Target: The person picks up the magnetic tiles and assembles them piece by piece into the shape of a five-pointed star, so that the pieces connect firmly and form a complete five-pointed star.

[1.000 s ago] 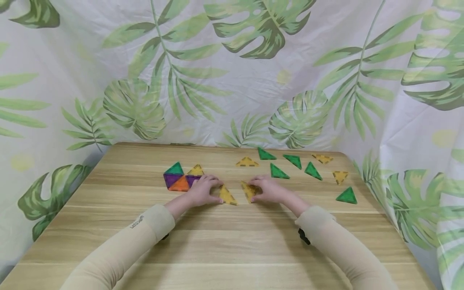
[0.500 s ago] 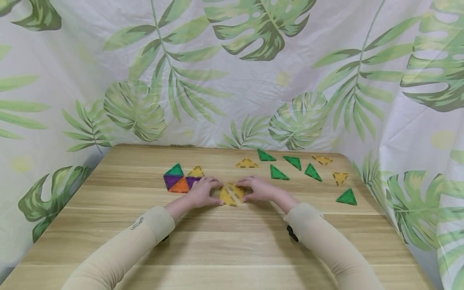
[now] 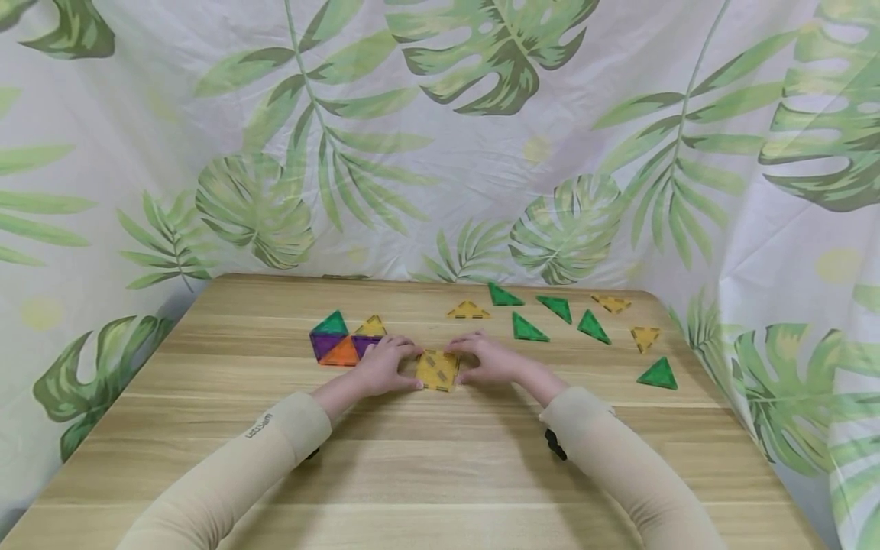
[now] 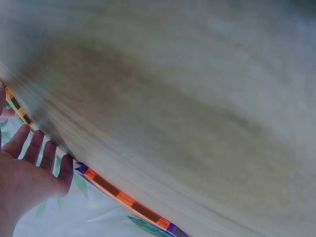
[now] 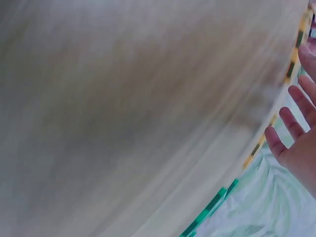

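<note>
Two yellow triangular magnetic tiles (image 3: 437, 371) lie flat in the middle of the table, long sides together, forming a square. My left hand (image 3: 382, 365) holds the left tile at its edge between thumb and fingers. From the other side my right hand (image 3: 492, 360) holds the right tile the same way. Both wrist views catch the tiles edge-on: a yellow tile edge (image 4: 22, 112) by the left fingertips, another yellow edge (image 5: 295, 52) by the right. Beside the left hand lies a joined group with green, purple, orange (image 3: 340, 352) and yellow tiles, partly covered by that hand.
Several loose green triangle tiles (image 3: 529, 326) lie at the back right. Among them are yellow triangle tiles (image 3: 470, 309), one of them near the right edge. Behind the wooden table (image 3: 440, 466) hangs a leaf-patterned cloth (image 3: 474, 176).
My right hand has slid its yellow tile leftward until it meets the left one. The gap between the two tiles has closed. The left hand has stayed nearly still.
</note>
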{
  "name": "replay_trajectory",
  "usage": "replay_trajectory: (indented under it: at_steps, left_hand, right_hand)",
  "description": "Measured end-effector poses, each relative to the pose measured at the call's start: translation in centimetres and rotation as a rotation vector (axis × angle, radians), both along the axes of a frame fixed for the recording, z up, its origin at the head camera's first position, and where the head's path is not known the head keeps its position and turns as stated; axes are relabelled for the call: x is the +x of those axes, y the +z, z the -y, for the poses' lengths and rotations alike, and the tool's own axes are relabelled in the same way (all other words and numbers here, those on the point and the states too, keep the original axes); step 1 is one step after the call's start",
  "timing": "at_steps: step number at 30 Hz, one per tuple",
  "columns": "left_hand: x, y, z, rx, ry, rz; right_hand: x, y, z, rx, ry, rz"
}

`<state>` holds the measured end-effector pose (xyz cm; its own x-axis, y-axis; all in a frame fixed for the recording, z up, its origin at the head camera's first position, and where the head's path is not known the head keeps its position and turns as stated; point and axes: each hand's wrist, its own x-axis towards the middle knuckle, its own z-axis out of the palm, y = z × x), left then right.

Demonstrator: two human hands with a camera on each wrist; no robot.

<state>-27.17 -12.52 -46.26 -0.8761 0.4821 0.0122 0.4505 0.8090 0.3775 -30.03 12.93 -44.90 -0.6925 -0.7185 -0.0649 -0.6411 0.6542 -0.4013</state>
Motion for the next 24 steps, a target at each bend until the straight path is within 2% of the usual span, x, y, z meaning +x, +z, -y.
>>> replay_trajectory:
  at_steps: [3, 6, 10, 18, 24]
  left_hand:
    - [0.0, -0.1, 0.0, -0.009, -0.010, -0.007]
    - [-0.1, -0.1, 0.0, -0.013, -0.015, -0.013]
    - [-0.1, -0.2, 0.0, -0.027, -0.014, -0.020]
    - [0.1, 0.0, 0.0, -0.018, -0.017, -0.026]
    - [0.1, 0.1, -0.1, -0.026, -0.017, -0.028]
  right_hand:
    - [-0.8, 0.0, -1.1, -0.032, -0.064, -0.007]
    - [-1.7, -0.3, -2.0, -0.014, -0.144, -0.061]
    - [-2.8, -0.6, -2.5, 0.036, -0.202, -0.116]
    - [-4.3, -0.7, -2.5, 0.085, -0.239, -0.126]
    - [-4.4, -0.5, -2.6, 0.106, -0.244, -0.094]
